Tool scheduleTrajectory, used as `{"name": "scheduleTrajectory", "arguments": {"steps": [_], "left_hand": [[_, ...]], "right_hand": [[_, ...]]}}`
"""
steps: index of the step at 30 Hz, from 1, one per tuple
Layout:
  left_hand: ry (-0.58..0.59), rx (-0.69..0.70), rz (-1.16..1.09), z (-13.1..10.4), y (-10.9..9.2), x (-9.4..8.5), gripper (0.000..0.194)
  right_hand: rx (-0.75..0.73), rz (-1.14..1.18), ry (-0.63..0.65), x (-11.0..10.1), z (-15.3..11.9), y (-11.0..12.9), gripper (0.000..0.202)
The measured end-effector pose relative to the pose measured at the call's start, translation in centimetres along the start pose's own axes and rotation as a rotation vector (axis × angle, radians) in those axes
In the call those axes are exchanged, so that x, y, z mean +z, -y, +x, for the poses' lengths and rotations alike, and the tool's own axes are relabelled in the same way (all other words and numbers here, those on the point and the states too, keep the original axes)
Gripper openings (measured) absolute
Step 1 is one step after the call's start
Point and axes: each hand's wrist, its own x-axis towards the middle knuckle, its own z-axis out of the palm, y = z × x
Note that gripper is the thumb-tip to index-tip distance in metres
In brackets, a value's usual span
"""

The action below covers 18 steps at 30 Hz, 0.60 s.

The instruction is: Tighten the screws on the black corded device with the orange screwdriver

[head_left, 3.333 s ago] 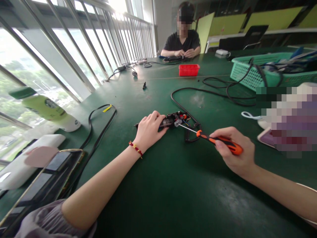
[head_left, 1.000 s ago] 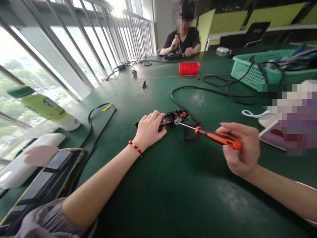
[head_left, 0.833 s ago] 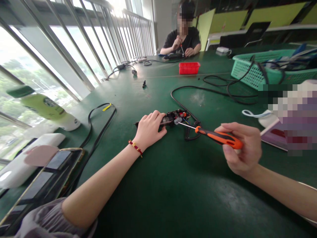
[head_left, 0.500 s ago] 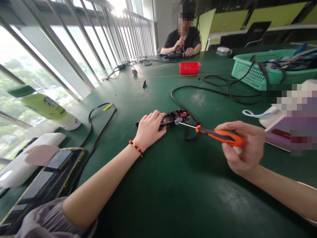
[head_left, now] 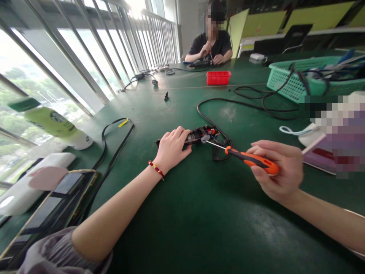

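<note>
On the green table lies a black device, wires and inner parts bare at its right end. My left grip is clasped over the device's left part, thumb along the near side. My right grip, to the right of the device, is curled around the orange-and-black handle of a screwdriver; its shaft points left, the tip at a small grey part on the device. Whether the tip sits in a screw, I cannot tell. A black cord loops beyond the device. Farther beyond it is a red box; a green basket lies beyond and to its right.
</note>
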Motion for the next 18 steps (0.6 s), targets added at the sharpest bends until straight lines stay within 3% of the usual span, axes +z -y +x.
{"name": "scheduleTrajectory", "arguments": {"steps": [3, 7, 13, 18], "left_hand": [[-0.003, 0.005, 0.003, 0.01, 0.00, 0.00, 0.036], [-0.006, 0.010, -0.001, 0.03, 0.02, -0.02, 0.035], [-0.008, 0.006, 0.004, 0.02, 0.02, -0.03, 0.036], [-0.003, 0.003, -0.013, 0.02, 0.05, 0.04, 0.036]], "right_hand": [[0.006, -0.020, -0.009, 0.03, 0.08, 0.05, 0.025], [0.068, 0.095, -0.040, 0.14, 0.04, 0.01, 0.045], [-0.028, -0.016, 0.037, 0.02, -0.43, -0.38, 0.037], [0.072, 0.059, -0.013, 0.02, -0.20, -0.22, 0.040]]}}
